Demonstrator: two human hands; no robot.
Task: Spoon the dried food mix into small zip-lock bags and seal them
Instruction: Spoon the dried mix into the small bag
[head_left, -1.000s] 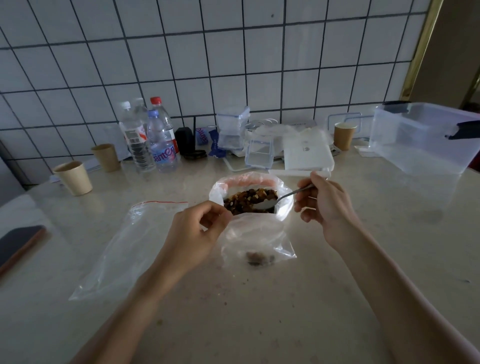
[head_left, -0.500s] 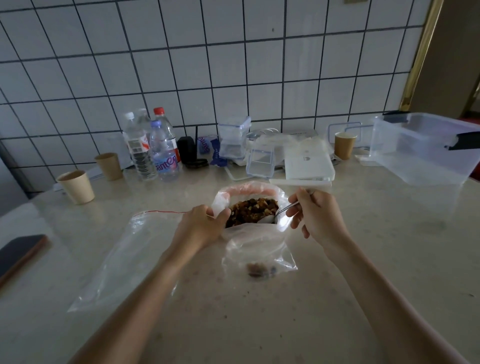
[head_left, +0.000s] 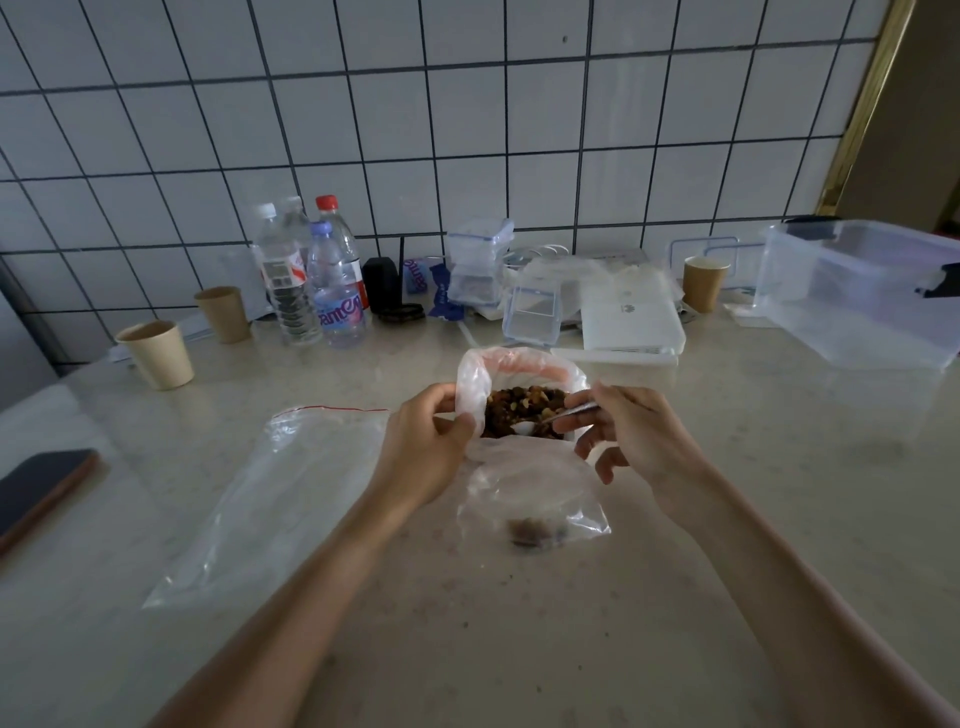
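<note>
Nearest to me, both forearms reach out over the pale surface (head_left: 519, 649); just ahead of them a small zip-lock bag (head_left: 535, 493) lies with a little clump of dried mix at its bottom corner, its mouth lifted toward the food; my left hand (head_left: 428, 447) is curled, thumb and fingers pinching plastic at the left edge of the bags, though I cannot tell which layer it has; my right hand (head_left: 631, 436) pinches the handle of a metal spoon (head_left: 550, 418), the lower fingers loosely spread; the spoon's bowl sits in the dried food mix (head_left: 524, 410), a dark brown heap inside a big clear bag (head_left: 519, 369) with its rim rolled open, right behind the small bag; to the left a large empty zip-lock bag (head_left: 270, 499) with a red seal line lies flat; a dark phone (head_left: 41, 488) rests at the far left edge; farther back, two paper cups (head_left: 156, 353) on the left, a cluster of water bottles (head_left: 311, 280), small clear containers (head_left: 532, 314), a white box (head_left: 628, 317), a third paper cup (head_left: 705, 283), and a big clear storage tub (head_left: 862, 291) on the right; white tiled wall (head_left: 467, 130) behind it all.
</note>
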